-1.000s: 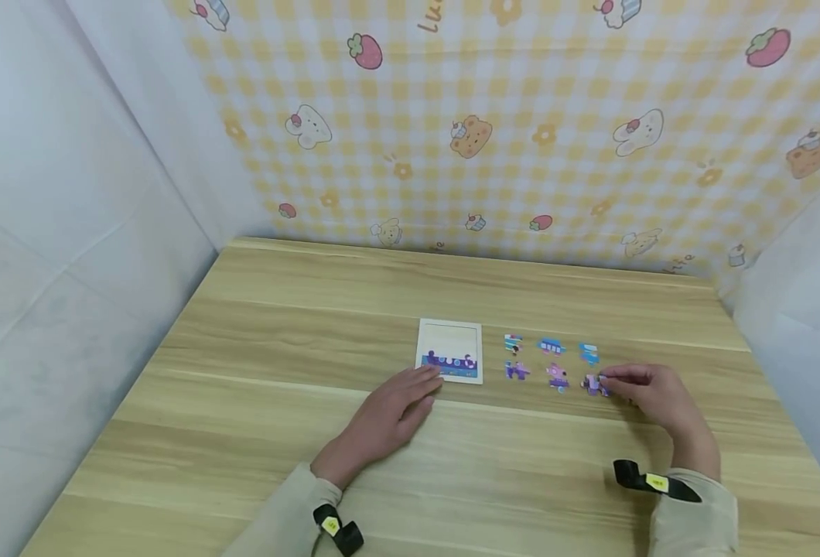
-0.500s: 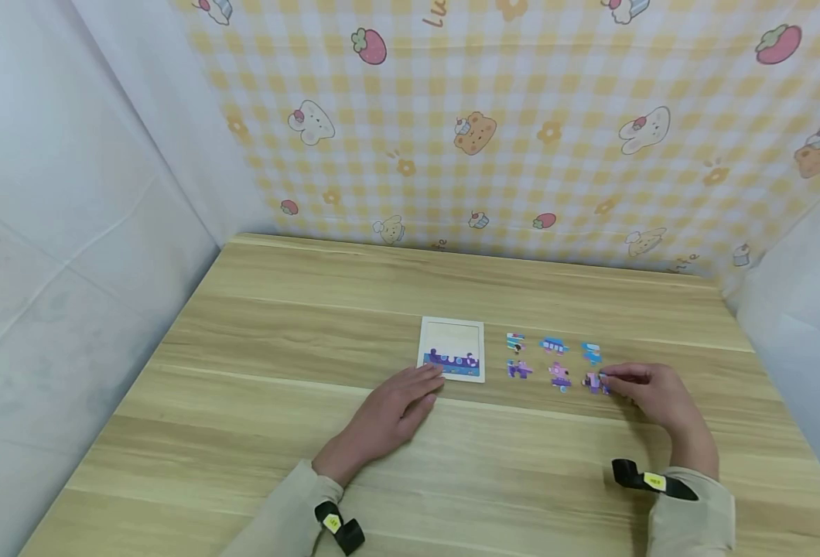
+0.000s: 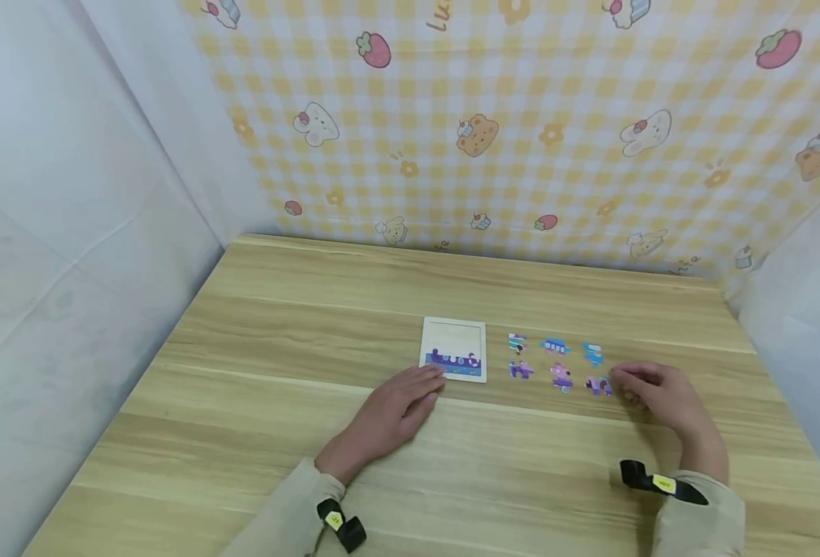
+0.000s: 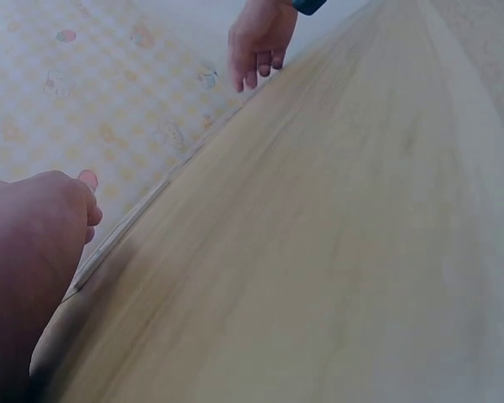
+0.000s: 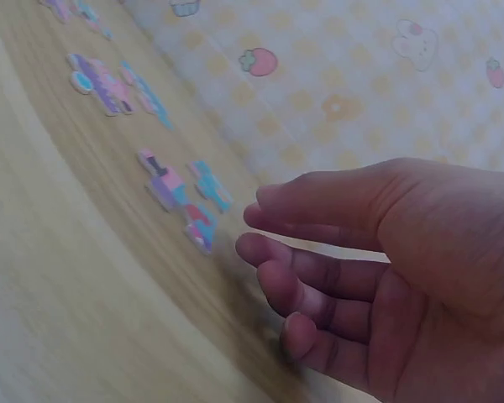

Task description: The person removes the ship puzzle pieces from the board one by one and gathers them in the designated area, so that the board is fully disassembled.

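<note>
As head view alone shows, left hand (image 3: 391,407) outstretched, touching puzzle frame (image 3: 455,337)

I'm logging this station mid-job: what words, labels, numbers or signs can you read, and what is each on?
"lu", cut off at the top: yellow-and-white checked cloth backdrop.
"life", faint: same cloth, lower right.
"ife", partly hidden: same cloth, bottom middle.
Yellow labels on black wristbands: marked, but too small to read.
Multicoloured flat jigsaw pieces: no legible text.
</note>
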A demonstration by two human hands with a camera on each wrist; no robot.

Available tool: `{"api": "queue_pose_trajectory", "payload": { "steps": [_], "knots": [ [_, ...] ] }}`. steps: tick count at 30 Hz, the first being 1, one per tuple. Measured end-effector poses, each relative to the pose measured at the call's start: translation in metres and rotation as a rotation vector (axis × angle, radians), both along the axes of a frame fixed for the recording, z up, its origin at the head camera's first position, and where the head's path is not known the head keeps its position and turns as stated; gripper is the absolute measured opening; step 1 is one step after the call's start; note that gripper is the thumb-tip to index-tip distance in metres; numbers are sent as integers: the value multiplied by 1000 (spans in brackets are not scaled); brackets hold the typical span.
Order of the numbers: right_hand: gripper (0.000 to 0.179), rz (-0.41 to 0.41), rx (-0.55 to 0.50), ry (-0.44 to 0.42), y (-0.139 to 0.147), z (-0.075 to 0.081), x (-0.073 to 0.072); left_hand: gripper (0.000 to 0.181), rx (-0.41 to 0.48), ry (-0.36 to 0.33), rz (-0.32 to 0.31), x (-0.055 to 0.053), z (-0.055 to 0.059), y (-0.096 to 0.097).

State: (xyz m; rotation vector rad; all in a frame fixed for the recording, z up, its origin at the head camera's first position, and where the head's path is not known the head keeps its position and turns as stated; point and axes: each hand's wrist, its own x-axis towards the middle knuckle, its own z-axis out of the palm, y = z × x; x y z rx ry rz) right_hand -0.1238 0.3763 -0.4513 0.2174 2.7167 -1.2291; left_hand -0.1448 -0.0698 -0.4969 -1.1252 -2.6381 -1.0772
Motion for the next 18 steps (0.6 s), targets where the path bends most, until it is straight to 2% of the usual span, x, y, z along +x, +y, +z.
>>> {"api": "queue_pose_trajectory", "payload": {
  "steps": [4,9,13,18],
  "knots": [
    [48,-17,-13,35,-6,8,1,38,-7,34,78,-5,3,-7],
    [47,35,-8,113,-38,22,-9,39,4,33,162,-16,4,-15],
    [40,97,-70,157,-74,28,-23,41,-9,28,175,-23,3,-16],
    [31,175,-160,185,-128,26,-41,44,-52,-30,172,-28,4,-11]
  ]
}}
